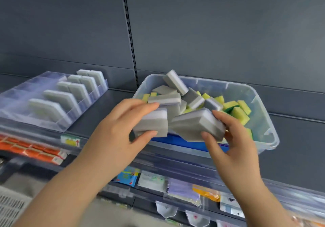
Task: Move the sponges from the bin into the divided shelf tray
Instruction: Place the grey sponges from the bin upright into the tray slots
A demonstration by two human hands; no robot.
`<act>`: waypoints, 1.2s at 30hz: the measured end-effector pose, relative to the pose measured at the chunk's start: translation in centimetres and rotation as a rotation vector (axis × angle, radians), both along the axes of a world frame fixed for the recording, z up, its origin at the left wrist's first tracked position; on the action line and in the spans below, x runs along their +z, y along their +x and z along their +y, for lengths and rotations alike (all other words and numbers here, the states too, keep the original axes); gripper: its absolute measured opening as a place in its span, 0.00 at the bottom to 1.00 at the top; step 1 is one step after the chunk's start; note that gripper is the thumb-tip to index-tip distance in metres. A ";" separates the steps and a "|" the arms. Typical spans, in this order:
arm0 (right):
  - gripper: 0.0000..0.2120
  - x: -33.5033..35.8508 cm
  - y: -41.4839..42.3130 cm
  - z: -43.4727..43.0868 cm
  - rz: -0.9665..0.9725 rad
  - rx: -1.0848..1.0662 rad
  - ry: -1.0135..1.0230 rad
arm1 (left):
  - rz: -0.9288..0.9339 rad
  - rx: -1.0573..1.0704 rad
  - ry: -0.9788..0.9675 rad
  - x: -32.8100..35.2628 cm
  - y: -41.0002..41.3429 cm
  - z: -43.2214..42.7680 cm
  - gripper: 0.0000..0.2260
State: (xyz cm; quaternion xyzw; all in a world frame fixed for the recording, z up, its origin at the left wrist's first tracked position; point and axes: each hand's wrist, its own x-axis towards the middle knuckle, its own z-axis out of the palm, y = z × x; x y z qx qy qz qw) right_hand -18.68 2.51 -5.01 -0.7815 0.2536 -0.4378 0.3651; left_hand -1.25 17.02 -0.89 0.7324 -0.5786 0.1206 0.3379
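A clear plastic bin (pixel 263 101) stands on the grey shelf at centre right, holding several grey-and-white sponges (pixel 175 81) and yellow-green sponges (pixel 240 111). My left hand (pixel 121 130) grips a grey-and-white sponge (pixel 153 122) at the bin's near left corner. My right hand (pixel 233 144) holds a small stack of grey-and-white sponges (pixel 195 124) over the bin's front edge. To the left lies the clear divided shelf tray (pixel 26 93), whose right-hand row holds several grey sponges (pixel 70 87) standing upright.
A grey back panel with a slotted upright (pixel 130 33) rises behind the shelf. Orange packets (pixel 31 151) lie on the lower shelf at left, and hanging packets (pixel 184 188) fill the shelf below. A white slotted basket (pixel 10 207) sits at bottom left.
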 end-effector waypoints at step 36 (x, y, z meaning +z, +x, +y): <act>0.19 1.2 45.7 19.4 -0.022 0.210 0.197 | 0.132 0.247 0.012 -4.1 43.3 23.5 0.20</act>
